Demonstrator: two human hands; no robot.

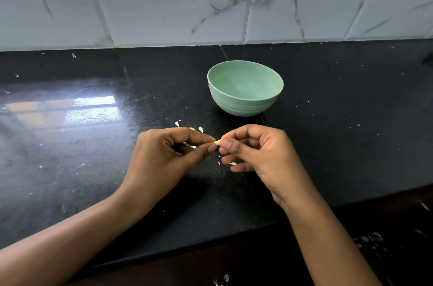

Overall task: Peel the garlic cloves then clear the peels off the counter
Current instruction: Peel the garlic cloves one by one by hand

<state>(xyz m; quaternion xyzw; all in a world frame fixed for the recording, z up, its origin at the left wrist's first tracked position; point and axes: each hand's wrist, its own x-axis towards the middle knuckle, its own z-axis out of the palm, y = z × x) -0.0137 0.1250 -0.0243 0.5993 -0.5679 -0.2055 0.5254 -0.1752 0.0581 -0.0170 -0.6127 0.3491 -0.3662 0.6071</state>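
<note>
While both hands pinch the clove (217,142) between them above the counter (70,168), near its front edge, the left hand (161,157) should hold firm. The right hand (255,150) should tease the skin off gently, dropping peels (200,129) together beside the bowl (245,87).

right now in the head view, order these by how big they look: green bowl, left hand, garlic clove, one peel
1. green bowl and left hand: look alike, hand nearer, unranked
2. peel and garlic clove: both tiny, clove mostly hidden, unranked
</note>
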